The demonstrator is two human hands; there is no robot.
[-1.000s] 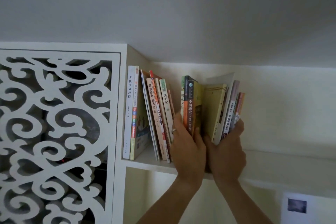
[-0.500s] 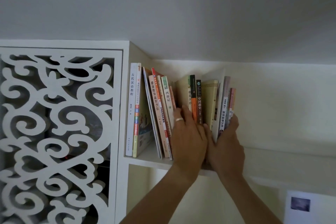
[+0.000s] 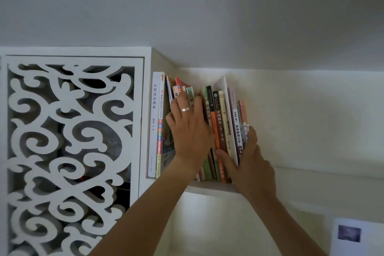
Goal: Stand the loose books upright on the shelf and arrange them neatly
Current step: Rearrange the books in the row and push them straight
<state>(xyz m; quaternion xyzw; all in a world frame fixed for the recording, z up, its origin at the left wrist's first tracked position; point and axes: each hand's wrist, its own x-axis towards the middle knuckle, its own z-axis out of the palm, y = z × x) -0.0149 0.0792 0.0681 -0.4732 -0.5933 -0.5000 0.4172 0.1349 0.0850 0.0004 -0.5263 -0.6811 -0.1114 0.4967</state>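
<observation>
From here my left hand (image 3: 190, 129) covers the leaning books' (image 3: 180, 87) spines, my right hand (image 3: 252, 164) hides the thin books' (image 3: 242, 114) feet, and the bottom edge crops both forearms.

books (image 3: 220, 129) upright in row on white shelf (image 3: 209, 187), spines out, middle ones leaning slightly.

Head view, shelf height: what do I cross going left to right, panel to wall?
Carved lattice panel → white book → left hand on the leaning books → orange-spined book → right hand → bare shelf.
</observation>
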